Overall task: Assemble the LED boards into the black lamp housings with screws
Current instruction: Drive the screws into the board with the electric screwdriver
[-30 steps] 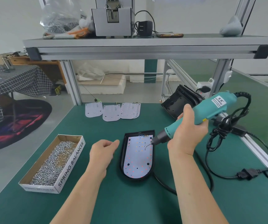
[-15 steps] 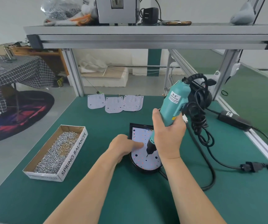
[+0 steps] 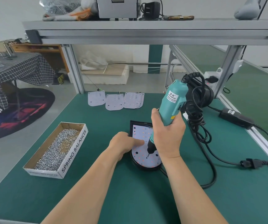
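A black lamp housing (image 3: 146,167) lies on the green mat with a white LED board (image 3: 139,152) seated inside it. My right hand (image 3: 168,135) grips a teal electric screwdriver (image 3: 172,104), held nearly upright, its bit tip touching the lower part of the board. My left hand (image 3: 123,143) rests on the housing's left edge, index finger pressing the board next to the bit. A cardboard box of screws (image 3: 57,147) sits to the left. Several spare LED boards (image 3: 115,100) lie at the far edge of the mat.
Another black housing (image 3: 199,92) stands at the back right behind the screwdriver. The tool's black cable (image 3: 209,152) coils and loops over the mat to the right, with a power adapter (image 3: 236,118) near the aluminium rail. A metal shelf (image 3: 146,29) spans overhead.
The screwdriver swung from slanted to nearly upright and its bit came down from the upper part of the board to the lower part. My left hand moved onto the housing and board.
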Demonstrator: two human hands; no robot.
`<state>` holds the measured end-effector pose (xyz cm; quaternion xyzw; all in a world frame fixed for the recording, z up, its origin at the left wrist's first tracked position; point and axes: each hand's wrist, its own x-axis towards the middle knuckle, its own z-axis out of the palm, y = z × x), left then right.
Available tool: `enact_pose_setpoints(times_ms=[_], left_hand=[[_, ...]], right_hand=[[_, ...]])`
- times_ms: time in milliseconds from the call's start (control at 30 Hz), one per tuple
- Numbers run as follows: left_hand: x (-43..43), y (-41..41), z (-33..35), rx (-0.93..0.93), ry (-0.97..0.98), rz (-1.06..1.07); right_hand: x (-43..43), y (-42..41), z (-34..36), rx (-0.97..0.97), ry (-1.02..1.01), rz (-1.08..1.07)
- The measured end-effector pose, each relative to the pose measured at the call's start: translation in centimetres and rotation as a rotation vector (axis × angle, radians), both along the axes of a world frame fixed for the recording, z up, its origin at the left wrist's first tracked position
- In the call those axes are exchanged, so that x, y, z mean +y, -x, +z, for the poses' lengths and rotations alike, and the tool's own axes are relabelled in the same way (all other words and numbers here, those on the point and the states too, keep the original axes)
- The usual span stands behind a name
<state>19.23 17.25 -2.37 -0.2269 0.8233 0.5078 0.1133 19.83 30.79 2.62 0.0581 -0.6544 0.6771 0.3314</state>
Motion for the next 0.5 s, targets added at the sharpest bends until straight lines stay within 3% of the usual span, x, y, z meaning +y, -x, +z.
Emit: enact_pose_setpoints(times_ms=[500], left_hand=[[0.13, -0.27, 0.16, 0.004, 0.023, 0.004]], right_hand=[[-0.29, 0.10, -0.28, -0.023, 0.001, 0.016]])
